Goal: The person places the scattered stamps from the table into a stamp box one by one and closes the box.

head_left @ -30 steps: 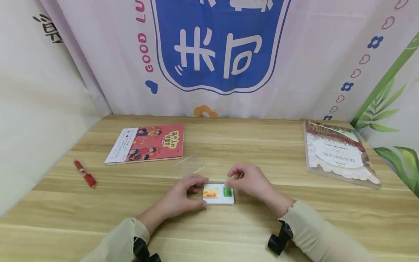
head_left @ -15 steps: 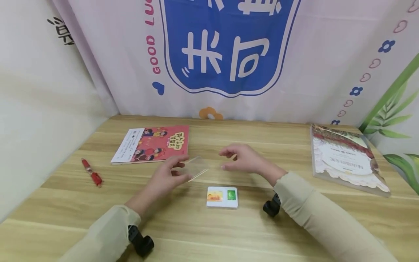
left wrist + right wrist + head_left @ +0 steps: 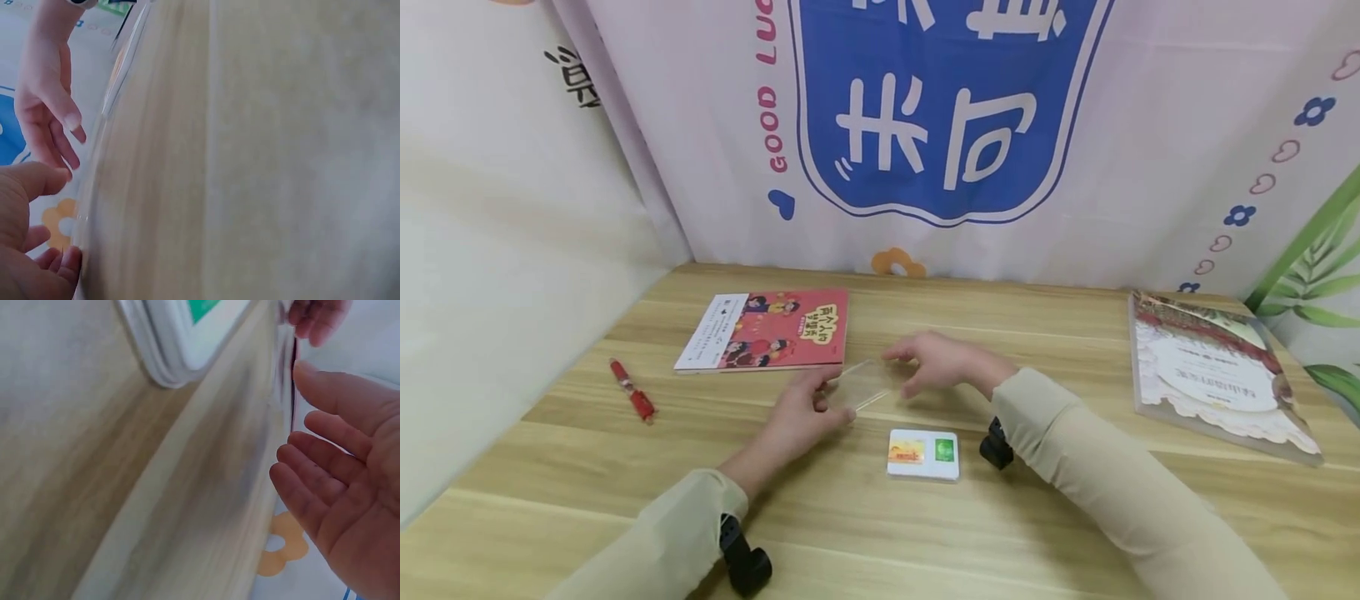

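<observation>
A thin clear plastic cover [image 3: 863,385] lies on the table between both hands in the head view. My left hand [image 3: 805,411] holds its left end, with the thumb at the near edge and the fingers at the far edge. At the cover's right end, my right hand [image 3: 942,363] hovers with nothing in it, fingers apart and slightly bent. Close in front lies a white rectangular card in a clear case [image 3: 922,469], bearing an orange picture and a green one. The right wrist view catches one corner of this case [image 3: 178,365].
A red picture book [image 3: 786,329] lies at the back left, and a red pen [image 3: 632,390] rests at the left of the wooden table [image 3: 1037,325]. A thick book [image 3: 1213,375] is at the right. Behind hangs a printed cloth [image 3: 1097,167].
Both hands have left the white card case and moved back to the clear cover, the left hand to its left end, the right hand towards its right end. The head view has shifted left.
</observation>
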`<state>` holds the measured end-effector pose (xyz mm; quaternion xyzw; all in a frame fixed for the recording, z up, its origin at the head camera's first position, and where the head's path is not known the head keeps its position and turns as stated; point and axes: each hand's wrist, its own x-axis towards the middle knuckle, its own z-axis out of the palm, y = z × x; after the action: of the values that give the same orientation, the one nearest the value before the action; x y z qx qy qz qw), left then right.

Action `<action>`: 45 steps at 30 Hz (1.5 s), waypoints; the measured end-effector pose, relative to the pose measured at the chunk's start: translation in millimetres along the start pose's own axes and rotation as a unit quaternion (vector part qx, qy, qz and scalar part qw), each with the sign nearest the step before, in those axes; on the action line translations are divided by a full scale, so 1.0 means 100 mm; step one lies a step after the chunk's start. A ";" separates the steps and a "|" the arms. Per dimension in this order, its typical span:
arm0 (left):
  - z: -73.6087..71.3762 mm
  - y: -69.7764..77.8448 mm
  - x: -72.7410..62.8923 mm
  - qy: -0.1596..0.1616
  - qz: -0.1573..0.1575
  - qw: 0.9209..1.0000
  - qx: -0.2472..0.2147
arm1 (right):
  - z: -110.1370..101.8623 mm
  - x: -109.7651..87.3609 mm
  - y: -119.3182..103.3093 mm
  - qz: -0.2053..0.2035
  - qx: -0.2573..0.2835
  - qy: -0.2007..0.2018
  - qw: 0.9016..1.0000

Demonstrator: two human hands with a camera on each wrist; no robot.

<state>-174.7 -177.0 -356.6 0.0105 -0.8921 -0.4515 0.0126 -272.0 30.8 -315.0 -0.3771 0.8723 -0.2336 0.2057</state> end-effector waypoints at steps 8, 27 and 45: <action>-0.02 -0.01 -0.01 0.029 -0.021 0.999 0.031 | 0.05 0.13 -0.04 0.029 -0.032 -0.004 0.999; -0.03 -0.10 0.05 -0.009 0.015 0.999 0.050 | 0.09 0.18 -0.14 -0.018 -0.092 -0.002 0.996; -0.06 -0.12 -0.05 -0.016 0.056 0.998 -0.033 | 0.22 -0.29 0.06 -0.059 0.072 0.091 0.991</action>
<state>-169.6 -188.7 -362.6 -0.0470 -0.8760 -0.4793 0.0240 -245.6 50.6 -331.5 -0.3892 0.8446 -0.3411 0.1376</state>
